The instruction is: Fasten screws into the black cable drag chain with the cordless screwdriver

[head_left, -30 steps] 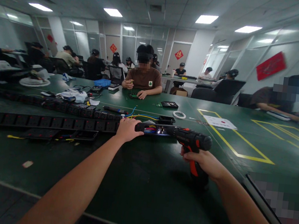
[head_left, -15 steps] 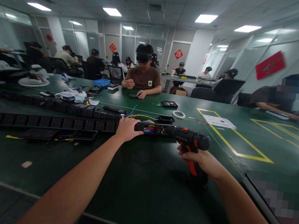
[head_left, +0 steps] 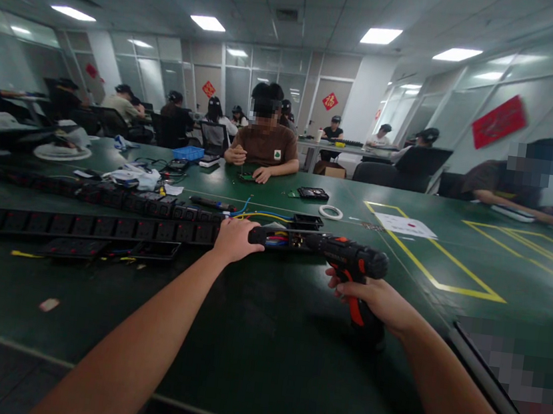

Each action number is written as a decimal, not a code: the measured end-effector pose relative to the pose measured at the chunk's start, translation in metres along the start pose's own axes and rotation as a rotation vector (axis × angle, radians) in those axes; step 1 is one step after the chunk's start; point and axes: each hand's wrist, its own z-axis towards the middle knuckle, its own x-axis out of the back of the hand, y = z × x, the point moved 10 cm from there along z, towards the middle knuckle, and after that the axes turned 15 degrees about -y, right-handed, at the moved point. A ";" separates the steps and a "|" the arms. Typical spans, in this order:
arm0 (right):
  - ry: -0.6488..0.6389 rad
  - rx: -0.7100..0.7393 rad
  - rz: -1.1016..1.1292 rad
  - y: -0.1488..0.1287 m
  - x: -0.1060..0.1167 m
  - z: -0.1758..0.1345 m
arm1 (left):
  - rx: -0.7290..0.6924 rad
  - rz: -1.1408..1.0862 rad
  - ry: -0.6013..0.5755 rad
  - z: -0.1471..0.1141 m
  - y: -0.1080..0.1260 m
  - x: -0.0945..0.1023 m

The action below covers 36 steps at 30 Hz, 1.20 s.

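Note:
My right hand (head_left: 371, 296) is wrapped round the grip of a black and orange cordless drill (head_left: 351, 253). The drill points left, its front end close to the opened end of a long black power strip (head_left: 157, 229). Coloured wires (head_left: 278, 239) and metal parts show inside that opening. My left hand (head_left: 238, 239) is closed over the strip just left of the opening, thumb towards it. The fingers' far side is hidden, and I cannot make out whether the drill's tip touches anything.
A second power strip (head_left: 130, 201) lies behind, with a screwdriver (head_left: 211, 204) and blue and yellow wires. A white ring (head_left: 331, 212), a paper sheet (head_left: 405, 225) and yellow tape outlines (head_left: 448, 288) lie on the green table (head_left: 238, 357). A co-worker (head_left: 264, 142) sits opposite.
My two hands, the drill and the power strip show almost no movement. Opposite, the co-worker's raised hand has come slightly lower towards the green board.

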 end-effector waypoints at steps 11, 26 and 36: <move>0.030 -0.014 -0.078 -0.002 0.002 -0.001 | -0.001 -0.004 0.002 0.001 0.000 -0.001; 0.032 0.031 -0.076 0.005 0.009 0.004 | -0.008 -0.016 0.012 -0.001 0.000 -0.001; 0.037 0.006 -0.067 0.000 0.004 0.000 | 0.008 -0.009 -0.008 -0.001 0.000 0.001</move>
